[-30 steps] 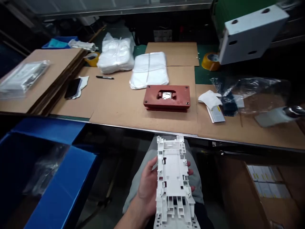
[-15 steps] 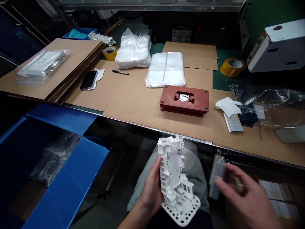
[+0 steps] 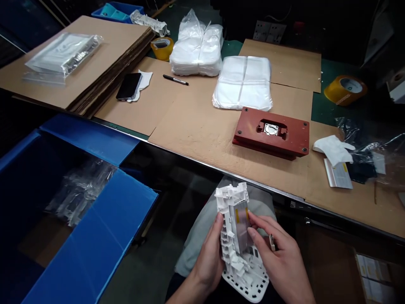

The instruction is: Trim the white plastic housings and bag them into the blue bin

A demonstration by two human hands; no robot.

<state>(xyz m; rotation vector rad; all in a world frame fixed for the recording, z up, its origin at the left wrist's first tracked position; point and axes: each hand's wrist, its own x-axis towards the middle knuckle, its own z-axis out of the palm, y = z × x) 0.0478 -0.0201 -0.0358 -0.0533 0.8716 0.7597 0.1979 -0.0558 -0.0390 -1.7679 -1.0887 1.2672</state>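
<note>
My left hand [image 3: 208,258] is closed around the left side of a white plastic frame [image 3: 227,236], which has many small ribs and a perforated base plate at its lower end. The frame stands tilted over my lap, below the table edge. Pinched between thumb and fingers, a flat grey plate [image 3: 243,232] with yellow marks is in my right hand [image 3: 281,255]. The plate lies against the inner face of the frame; whether it is fully seated I cannot tell. A small metallic item [image 3: 272,242] shows at the right fingers, its kind unclear.
A red fixture block [image 3: 271,133] sits on the cardboard-covered table, with bundled white bags [image 3: 243,82] behind it. A white glove [image 3: 335,148] lies at right. A blue bin [image 3: 126,202] stands at left. A carton with similar plates [image 3: 375,268] is low at right.
My right hand has brought the grey plate leftward from beside the frame to against it. My left hand still holds the frame. The view has shifted, so the table things appear farther right.
</note>
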